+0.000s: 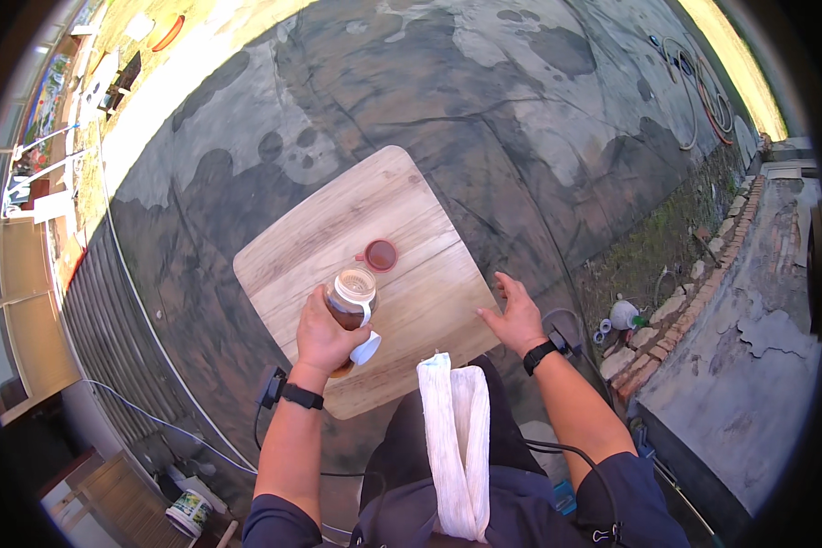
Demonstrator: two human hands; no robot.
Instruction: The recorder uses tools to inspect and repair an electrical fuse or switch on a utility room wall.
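Left hand wrapped round clear jar; right hand spread near right edge of worktop; red cup on jar's far side

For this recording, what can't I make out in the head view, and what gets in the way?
All in the head view:
- Part of the bottle's body: covered by the left hand.
- Left fingers' grip on the far side: hidden by the bottle and the hand itself.
- Red cup's depth: seen only from above.
- Tabletop's support: hidden beneath it.
- White bucket's markings: too small.
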